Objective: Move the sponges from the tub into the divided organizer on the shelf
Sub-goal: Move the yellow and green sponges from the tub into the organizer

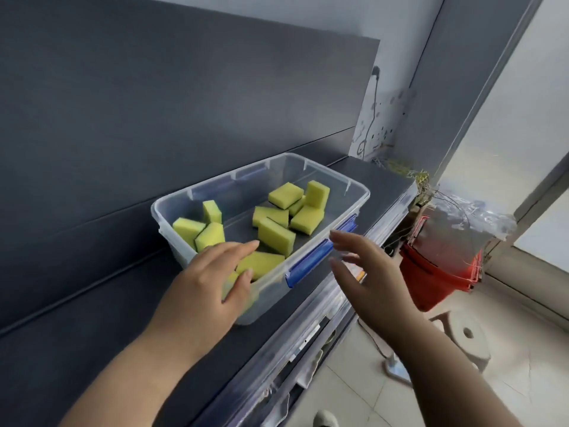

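A clear plastic tub with blue latches stands on the dark shelf. Several yellow-green sponges lie loose inside it, in a left group and a right group. My left hand reaches over the tub's near left corner, fingers straight, above a sponge at the near wall; I cannot tell if it touches it. My right hand hovers open just outside the tub's near right side, beside a blue latch, holding nothing. The divided organizer is out of view.
A dark panel rises behind the shelf. Clear storage bins sit under the shelf's front edge. To the right stand a red basket with plastic wrap and dry stems, and a pale stool on the tiled floor.
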A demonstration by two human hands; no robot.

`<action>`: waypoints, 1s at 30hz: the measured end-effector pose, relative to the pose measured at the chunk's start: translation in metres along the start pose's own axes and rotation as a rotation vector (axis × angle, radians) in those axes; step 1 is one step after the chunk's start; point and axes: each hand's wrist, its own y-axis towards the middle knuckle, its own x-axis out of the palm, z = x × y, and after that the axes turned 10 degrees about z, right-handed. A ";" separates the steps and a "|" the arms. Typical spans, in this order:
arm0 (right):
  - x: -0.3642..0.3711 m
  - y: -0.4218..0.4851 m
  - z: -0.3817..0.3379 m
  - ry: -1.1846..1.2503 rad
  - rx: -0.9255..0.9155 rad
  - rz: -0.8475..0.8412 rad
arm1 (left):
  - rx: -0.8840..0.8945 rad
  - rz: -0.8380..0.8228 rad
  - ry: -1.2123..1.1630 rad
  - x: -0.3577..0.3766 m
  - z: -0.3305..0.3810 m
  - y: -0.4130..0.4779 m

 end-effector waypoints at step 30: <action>0.105 0.265 0.064 0.108 -0.530 -0.738 | -0.691 0.146 0.709 0.083 -0.015 0.103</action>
